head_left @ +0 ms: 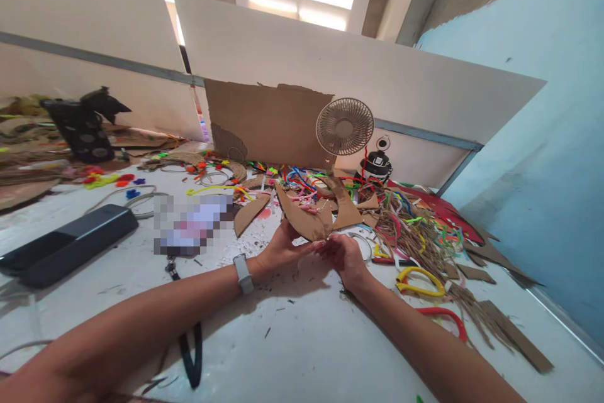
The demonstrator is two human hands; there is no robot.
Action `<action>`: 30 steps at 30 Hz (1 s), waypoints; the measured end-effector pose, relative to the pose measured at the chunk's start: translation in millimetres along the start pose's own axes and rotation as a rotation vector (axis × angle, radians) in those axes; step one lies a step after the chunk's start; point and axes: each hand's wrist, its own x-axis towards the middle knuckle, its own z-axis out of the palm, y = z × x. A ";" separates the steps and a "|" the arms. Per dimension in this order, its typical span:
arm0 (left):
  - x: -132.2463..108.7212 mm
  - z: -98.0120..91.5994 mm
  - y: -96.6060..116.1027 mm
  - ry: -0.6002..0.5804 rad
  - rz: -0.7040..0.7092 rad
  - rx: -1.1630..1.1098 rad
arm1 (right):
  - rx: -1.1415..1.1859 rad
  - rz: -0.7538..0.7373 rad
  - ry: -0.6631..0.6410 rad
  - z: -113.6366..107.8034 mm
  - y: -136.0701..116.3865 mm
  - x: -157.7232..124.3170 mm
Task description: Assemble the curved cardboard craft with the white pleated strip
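Observation:
A curved, pointed piece of cardboard (304, 219) is raised off the white table, tilted up in front of me. My left hand (282, 248) grips it by its lower left side, thumb along the bottom edge; a grey band circles that wrist. At the lower right corner of the same piece, the bent fingers of my right hand (348, 259) are pinched together. What exactly lies between those fingertips is too small to make out. Just behind are another cut cardboard piece (346, 207) and, to the left, a half-round cardboard offcut (250, 214).
Tangled pipe cleaners and twine (415, 233) spread at right, near yellow scissors handles (419, 281) and a red handle (446, 315). A fan (345, 127) and a bottle (379, 167) stand behind. Left are a phone (193, 227) with a strap, a dark case (70, 246) and a black tumbler (80, 129).

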 end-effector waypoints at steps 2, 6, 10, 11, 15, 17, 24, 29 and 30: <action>0.6 0.0 -0.3 0.002 0.026 0.002 | -0.013 -0.002 0.005 0.2 0.2 0.4; 0.9 0.9 2.3 0.006 -0.020 -0.025 | -0.011 -0.004 0.009 1.1 -0.3 -0.1; 0.8 2.0 6.4 0.016 -0.064 -0.057 | -0.007 -0.005 0.005 1.9 -1.0 -1.3; 0.8 2.1 6.8 0.014 -0.058 -0.056 | -0.014 -0.009 0.002 1.8 -0.8 -1.4; 0.4 0.8 4.8 -0.001 -0.050 -0.042 | -0.056 -0.030 -0.004 0.5 0.7 -0.1; -0.1 -0.2 2.0 -0.009 -0.063 -0.028 | -0.073 -0.041 -0.004 0.0 1.6 1.0; -0.5 0.7 -1.3 0.007 -0.072 -0.039 | -0.050 -0.032 0.007 0.9 1.3 0.4; 0.6 1.8 3.4 0.007 -0.058 -0.036 | -0.029 -0.003 -0.011 0.7 -1.1 -1.8; 0.8 1.7 4.0 0.003 -0.055 -0.036 | -0.033 -0.004 -0.010 0.8 -1.4 -1.9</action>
